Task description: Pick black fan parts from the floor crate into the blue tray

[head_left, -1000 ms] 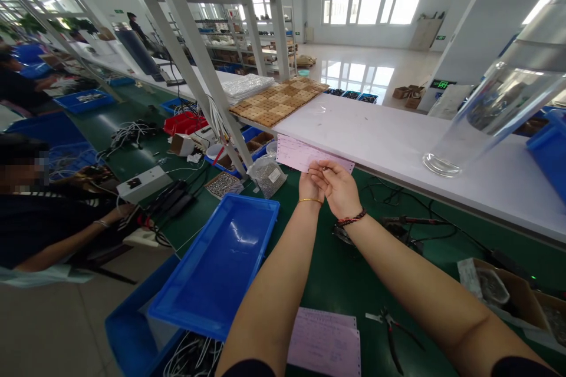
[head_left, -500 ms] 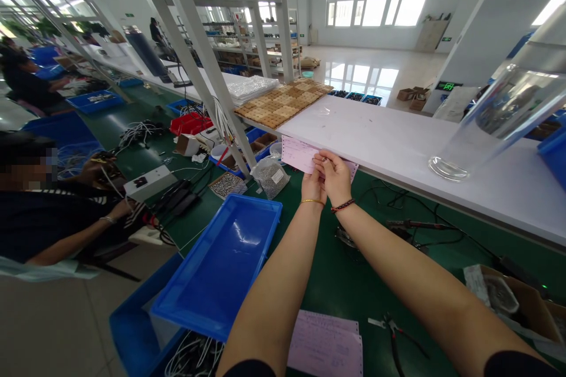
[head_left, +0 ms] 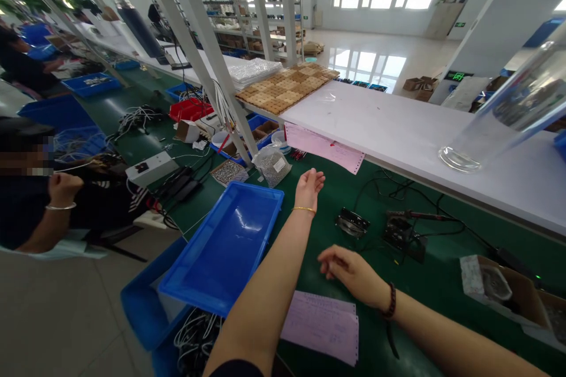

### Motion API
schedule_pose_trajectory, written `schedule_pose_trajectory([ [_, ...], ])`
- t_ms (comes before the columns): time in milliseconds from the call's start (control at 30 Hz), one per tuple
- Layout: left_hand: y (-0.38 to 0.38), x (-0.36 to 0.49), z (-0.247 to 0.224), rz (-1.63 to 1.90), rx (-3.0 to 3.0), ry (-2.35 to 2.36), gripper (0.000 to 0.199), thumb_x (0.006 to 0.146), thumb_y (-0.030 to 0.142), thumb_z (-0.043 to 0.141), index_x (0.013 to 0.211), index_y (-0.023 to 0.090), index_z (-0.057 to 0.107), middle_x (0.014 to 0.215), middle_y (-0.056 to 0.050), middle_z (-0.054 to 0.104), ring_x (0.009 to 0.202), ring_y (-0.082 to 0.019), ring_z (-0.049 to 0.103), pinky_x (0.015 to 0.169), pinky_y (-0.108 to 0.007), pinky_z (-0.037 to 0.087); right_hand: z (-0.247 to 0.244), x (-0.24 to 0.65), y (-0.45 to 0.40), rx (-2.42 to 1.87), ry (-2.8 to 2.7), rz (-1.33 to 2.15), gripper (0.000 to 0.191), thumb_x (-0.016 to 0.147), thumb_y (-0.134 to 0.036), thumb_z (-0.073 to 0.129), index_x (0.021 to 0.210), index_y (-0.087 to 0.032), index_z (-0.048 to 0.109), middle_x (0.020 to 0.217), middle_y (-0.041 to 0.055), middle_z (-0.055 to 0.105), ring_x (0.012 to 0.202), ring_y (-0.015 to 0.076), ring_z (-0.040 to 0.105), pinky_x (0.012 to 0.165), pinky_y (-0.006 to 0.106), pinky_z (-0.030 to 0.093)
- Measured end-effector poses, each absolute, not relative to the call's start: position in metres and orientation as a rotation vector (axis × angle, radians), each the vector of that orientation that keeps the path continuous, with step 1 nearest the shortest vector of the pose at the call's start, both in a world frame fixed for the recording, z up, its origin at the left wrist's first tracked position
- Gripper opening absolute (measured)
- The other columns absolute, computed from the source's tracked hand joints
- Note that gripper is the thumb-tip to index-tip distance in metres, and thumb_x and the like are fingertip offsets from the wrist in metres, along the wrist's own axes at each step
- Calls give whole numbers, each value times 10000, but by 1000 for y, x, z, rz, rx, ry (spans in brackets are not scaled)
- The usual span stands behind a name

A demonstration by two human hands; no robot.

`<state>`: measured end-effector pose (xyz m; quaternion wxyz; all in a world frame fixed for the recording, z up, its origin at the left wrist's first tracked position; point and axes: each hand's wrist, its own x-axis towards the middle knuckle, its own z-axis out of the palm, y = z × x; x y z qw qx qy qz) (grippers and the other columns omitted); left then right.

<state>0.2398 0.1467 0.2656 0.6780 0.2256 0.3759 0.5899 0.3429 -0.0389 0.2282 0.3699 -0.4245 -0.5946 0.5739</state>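
Observation:
A pink printed slip (head_left: pixel 309 140) hangs from the front edge of the white shelf, with a small red spot on it. Below it, apart from the paper, is my left hand (head_left: pixel 308 189), its fingers loosely bent and nothing visible in them. My right hand (head_left: pixel 349 274) hovers lower over the green bench, fingers loosely curved and apart, holding nothing I can see. Nearest to it lie more pink sheets (head_left: pixel 322 327) on the bench. A dark handle (head_left: pixel 391 340) of the pliers shows under my right wrist; the rest is covered.
A blue tray (head_left: pixel 225 247) stands left of my left arm. Behind it are a bag of small parts (head_left: pixel 272 166) and a cardboard tray (head_left: pixel 229 172). A soldering iron (head_left: pixel 424 215) and cables lie right. A clear cylinder (head_left: pixel 499 112) stands on the shelf (head_left: pixel 389 121). A co-worker (head_left: pixel 39 206) sits left.
Both my hands have let go of the pink slip, which now hangs at the shelf edge. My right hand came down toward the bench; my left dropped slightly. The co-worker's hand moved left.

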Motion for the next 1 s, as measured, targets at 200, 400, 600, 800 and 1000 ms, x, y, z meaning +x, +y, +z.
schedule_pose_trajectory([
  [200, 16, 168, 177, 1043, 451, 1249, 155, 790, 168, 790, 899, 164, 679, 828, -35, 729, 761, -124, 682, 817, -241, 499, 131, 401, -177, -1887, -1537, 1643, 279, 889, -135, 489, 1117, -170, 646, 868, 39, 655, 761, 190, 636, 731, 313, 524],
  [400, -159, 121, 115, 653, 65, 1620, 105, 833, 85, 667, 804, 166, 608, 732, -18, 676, 640, -121, 649, 808, -307, 523, 118, 404, -219, -2007, -2001, 1370, 406, 864, -128, 571, 1269, -112, 606, 1244, 174, 592, 1159, 271, 602, 1052, 399, 469],
  [600, -217, 143, 71, 572, -174, 1609, 227, 787, 293, 792, 870, 168, 622, 1070, -172, 701, 1117, -305, 683, 993, -463, 496, 106, 350, -114, -1987, -2314, 1049, 524, 894, -149, 618, 1400, -53, 524, 1439, 222, 476, 1332, 321, 424, 1165, 430, 325],
  [800, -213, 170, 45, 810, -270, 1453, 387, 773, 446, 824, 1000, 191, 643, 1159, -154, 714, 1157, -303, 676, 977, -462, 535, 85, 292, -125, -1953, -2365, 1138, 538, 855, -149, 651, 1383, -99, 559, 1452, 214, 458, 1304, 367, 411, 1097, 478, 357],
  [1000, -230, 182, 32, 1092, -325, 1429, 191, 821, 147, 735, 996, 184, 667, 1058, -110, 760, 1075, -236, 722, 961, -338, 578, 79, 272, -185, -1816, -2228, 1400, 445, 832, -69, 605, 1274, -111, 636, 1350, 173, 558, 1257, 287, 512, 1115, 394, 380],
])
